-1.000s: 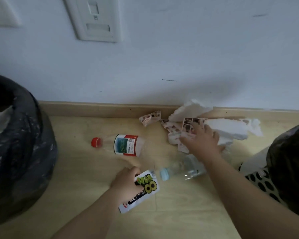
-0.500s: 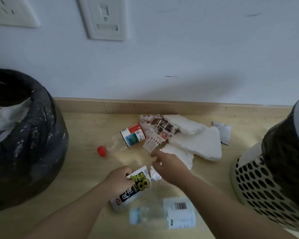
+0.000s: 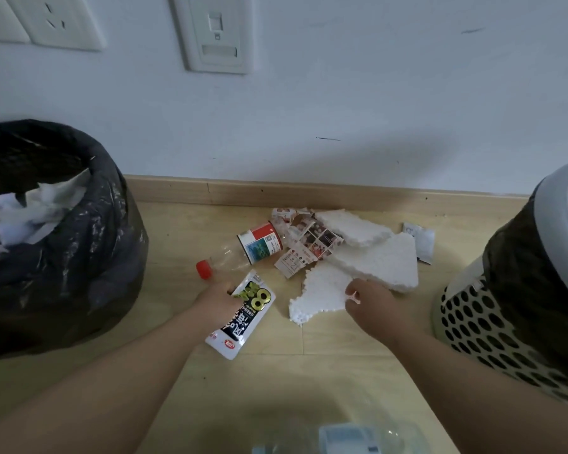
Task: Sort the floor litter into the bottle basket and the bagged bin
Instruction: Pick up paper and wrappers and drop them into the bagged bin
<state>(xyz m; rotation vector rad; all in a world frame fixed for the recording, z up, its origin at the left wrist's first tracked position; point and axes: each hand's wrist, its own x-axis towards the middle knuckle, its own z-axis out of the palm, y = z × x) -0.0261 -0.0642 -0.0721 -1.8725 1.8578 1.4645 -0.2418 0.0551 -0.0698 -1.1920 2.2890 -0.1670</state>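
Observation:
My left hand [image 3: 218, 301] grips a white-and-black snack packet [image 3: 243, 317] just above the floor. My right hand [image 3: 373, 309] pinches the right edge of a small white foam piece [image 3: 318, 294]. A clear bottle with a red cap [image 3: 243, 253] lies on its side beyond the packet. Torn printed paper [image 3: 309, 247] and two larger foam slabs [image 3: 381, 263] lie by the skirting. The black bagged bin [image 3: 63, 257] stands at the left with white paper inside. The perforated white basket [image 3: 489, 326] stands at the right.
A second clear bottle [image 3: 345, 437] lies blurred at the bottom edge, near me. A small white sachet [image 3: 420, 244] lies beside the foam. The wall with sockets [image 3: 217, 31] and the wooden skirting [image 3: 309, 191] close off the far side.
The view has pulled back and the near bottle has slid to the bottom edge. My right hand has shifted right to the small foam piece's edge. My left hand keeps hold of the packet.

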